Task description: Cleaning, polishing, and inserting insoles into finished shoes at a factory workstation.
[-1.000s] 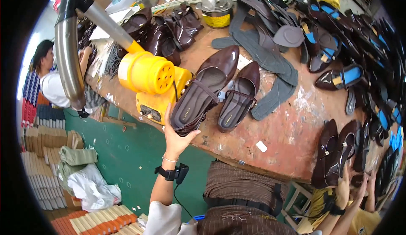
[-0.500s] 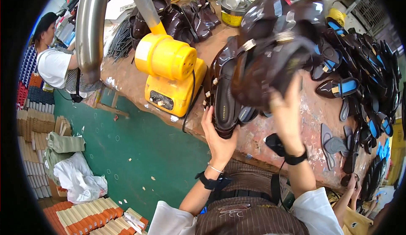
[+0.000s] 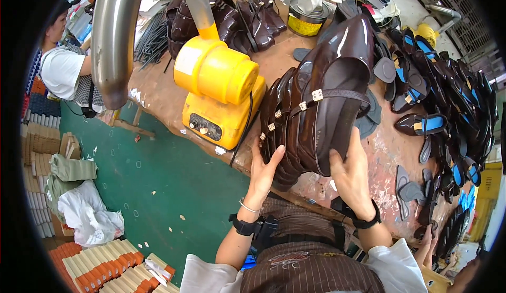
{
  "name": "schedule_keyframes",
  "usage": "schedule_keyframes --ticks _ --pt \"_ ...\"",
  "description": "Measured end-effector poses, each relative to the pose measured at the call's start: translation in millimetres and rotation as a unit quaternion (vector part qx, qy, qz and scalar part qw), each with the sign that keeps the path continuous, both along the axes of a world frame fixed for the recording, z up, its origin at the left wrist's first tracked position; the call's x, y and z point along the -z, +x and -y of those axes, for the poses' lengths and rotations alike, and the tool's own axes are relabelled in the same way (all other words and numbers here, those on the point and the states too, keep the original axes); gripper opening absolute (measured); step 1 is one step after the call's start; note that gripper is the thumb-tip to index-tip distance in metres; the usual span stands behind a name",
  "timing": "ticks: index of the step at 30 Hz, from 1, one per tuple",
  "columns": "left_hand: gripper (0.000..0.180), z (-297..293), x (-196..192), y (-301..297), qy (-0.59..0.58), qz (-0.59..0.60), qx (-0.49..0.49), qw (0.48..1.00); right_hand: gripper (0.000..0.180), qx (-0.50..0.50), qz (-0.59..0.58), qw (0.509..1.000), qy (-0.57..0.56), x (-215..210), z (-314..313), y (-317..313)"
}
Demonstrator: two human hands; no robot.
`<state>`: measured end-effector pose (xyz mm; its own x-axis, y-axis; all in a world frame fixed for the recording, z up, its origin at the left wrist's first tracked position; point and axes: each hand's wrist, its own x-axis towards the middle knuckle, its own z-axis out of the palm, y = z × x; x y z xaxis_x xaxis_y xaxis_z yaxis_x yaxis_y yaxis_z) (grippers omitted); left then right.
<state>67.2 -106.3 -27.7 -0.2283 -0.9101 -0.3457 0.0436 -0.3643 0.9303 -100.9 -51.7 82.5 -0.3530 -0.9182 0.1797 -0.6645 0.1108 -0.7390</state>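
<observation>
Several glossy dark brown strap shoes lie nested against one another at the table's near edge as a row of shoes (image 3: 280, 132). Uppermost and rightmost is a strap shoe (image 3: 342, 119) with gold-coloured ornaments on its strap, its toe pointing away from me. My right hand (image 3: 352, 174) grips that shoe at the heel, thumb at the opening; some of its fingers are hidden. Against the left side of the row, my left hand (image 3: 262, 169) cups the heels, thumb apart from the fingers. Flat grey shoe-shaped pieces (image 3: 371, 113) lie just right of the shoes.
A yellow machine (image 3: 224, 119) stands left of the shoes, near a thick metal pipe (image 3: 112, 45). Many dark shoes (image 3: 448, 103) with blue insoles are heaped at right. A yellow-labelled tin (image 3: 305, 25) stands behind. One person (image 3: 63, 74) is at far left; another's hand (image 3: 426, 245) shows lower right.
The shoe that my right hand was swinging, blurred, now rests against the row on the right. My left hand has slid slightly left and down along the heels.
</observation>
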Motion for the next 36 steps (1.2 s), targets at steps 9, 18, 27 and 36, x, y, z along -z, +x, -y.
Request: schedule_keyframes --ticks 9,18,27,36 --pt "0.107 3 2 2 0.012 -0.001 0.004 1.000 0.047 0.056 0.142 0.987 -0.053 31 13 1" --pt "0.112 12 -1 9 0.060 -0.131 0.008 0.990 0.057 0.016 0.381 0.925 0.005 22 8 -2" --pt "0.087 23 1 9 0.098 -0.213 -0.015 0.972 0.054 -0.030 0.562 0.820 0.105 39 -3 -18" --pt "0.110 -45 -58 91 -0.126 -0.221 0.022 0.967 0.049 -0.049 0.480 0.850 0.213 43 -99 -8"
